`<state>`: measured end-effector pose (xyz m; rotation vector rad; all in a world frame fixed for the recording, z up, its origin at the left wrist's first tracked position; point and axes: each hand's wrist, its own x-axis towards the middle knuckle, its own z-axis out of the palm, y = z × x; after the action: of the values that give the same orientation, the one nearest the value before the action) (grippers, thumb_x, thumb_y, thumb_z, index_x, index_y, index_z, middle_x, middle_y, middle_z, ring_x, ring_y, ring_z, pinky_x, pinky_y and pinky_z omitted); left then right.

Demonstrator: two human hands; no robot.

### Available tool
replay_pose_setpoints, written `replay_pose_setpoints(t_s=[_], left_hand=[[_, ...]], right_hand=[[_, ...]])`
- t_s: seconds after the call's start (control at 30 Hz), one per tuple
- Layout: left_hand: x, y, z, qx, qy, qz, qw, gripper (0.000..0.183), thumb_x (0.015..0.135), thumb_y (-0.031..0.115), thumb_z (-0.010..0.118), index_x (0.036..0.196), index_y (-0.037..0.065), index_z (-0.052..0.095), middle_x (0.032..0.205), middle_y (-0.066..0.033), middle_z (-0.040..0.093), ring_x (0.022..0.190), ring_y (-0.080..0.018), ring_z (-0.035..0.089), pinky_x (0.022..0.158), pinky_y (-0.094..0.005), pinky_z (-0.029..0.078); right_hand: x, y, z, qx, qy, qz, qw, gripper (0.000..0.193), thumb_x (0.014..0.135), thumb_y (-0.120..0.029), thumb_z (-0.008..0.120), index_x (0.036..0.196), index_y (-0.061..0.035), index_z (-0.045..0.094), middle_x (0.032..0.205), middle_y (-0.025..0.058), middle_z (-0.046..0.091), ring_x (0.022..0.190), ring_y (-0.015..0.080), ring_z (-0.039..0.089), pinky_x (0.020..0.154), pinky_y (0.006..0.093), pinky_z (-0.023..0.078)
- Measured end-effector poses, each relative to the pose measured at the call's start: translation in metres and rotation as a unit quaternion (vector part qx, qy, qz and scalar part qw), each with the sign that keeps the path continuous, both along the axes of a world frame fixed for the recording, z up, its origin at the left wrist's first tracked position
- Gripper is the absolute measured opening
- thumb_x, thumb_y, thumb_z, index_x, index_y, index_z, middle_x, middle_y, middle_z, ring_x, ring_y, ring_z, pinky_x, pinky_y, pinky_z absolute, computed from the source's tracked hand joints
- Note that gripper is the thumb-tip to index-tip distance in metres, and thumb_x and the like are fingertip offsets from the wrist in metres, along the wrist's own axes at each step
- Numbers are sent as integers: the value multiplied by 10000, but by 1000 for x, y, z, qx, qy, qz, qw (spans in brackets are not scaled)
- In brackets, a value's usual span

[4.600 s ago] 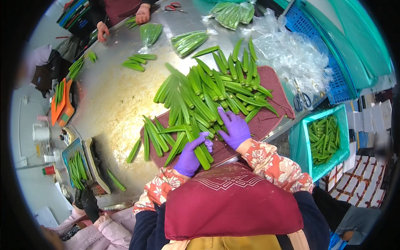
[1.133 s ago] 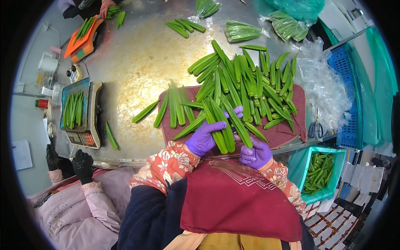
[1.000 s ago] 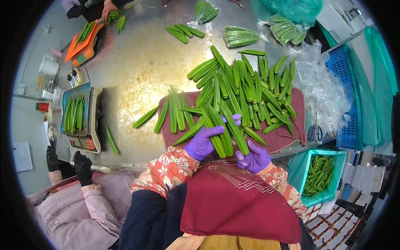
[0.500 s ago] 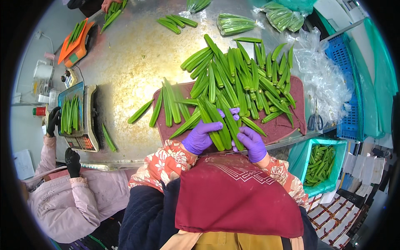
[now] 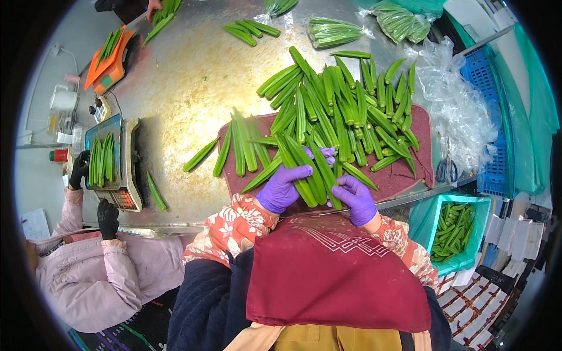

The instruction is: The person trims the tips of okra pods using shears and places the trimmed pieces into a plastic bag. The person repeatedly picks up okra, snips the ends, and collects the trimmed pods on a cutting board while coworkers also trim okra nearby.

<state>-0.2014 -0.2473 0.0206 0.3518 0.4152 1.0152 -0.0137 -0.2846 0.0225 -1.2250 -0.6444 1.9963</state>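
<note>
Both my hands wear purple gloves. My left hand point(image 5: 283, 187) is closed round a small bunch of okra pods point(image 5: 303, 169), its thumb lying across them. On the right side of the same bunch, my right hand point(image 5: 354, 198) pinches the lower end of a pod. Just beyond my hands a big heap of loose okra point(image 5: 328, 105) covers much of a dark red cloth point(image 5: 422, 140). A few more pods point(image 5: 243, 146) lie at the cloth's left side, somewhat blurred.
At left, a person in black gloves point(image 5: 108, 219) works by a scale point(image 5: 126, 199) holding okra. An orange scale point(image 5: 111, 70) stands farther back. Bagged okra point(image 5: 333, 32) lies at the far side. Clear plastic bags point(image 5: 456, 99), scissors point(image 5: 446, 171) and a green-lined crate point(image 5: 481, 234) are at right.
The view has shifted slightly. My hands keep their hold on the okra bunch. At left, the co-worker's lower black-gloved hand has risen a little toward the scale.
</note>
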Motion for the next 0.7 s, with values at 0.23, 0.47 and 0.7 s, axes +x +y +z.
replay_pose_setpoints(t_s=[0.23,0.47,0.7], left_hand=[[2,-3,3,1,-6,-1,1000,405,778,85,556,1158,-21,463,1285,-211,434,1153,-288,472,982,-431,383],[-61,9,5,-43,162,92,982,315,786,108,574,1051,-38,488,1071,-197,571,945,-252,585,834,-339,479],[-238,25,-29,73,785,193,585,278,721,160,633,953,37,543,799,-139,582,746,-272,568,670,-370,445]], right_hand=[[8,-4,-24,77,-32,28,996,222,854,-171,561,998,-9,516,834,84,576,712,163,552,643,296,454],[18,3,6,-43,163,-34,985,327,882,-271,515,1077,-9,502,860,80,564,670,175,507,606,282,419],[24,-6,-10,-35,124,8,992,353,890,-254,512,1088,38,505,828,92,595,643,171,558,586,268,462]])
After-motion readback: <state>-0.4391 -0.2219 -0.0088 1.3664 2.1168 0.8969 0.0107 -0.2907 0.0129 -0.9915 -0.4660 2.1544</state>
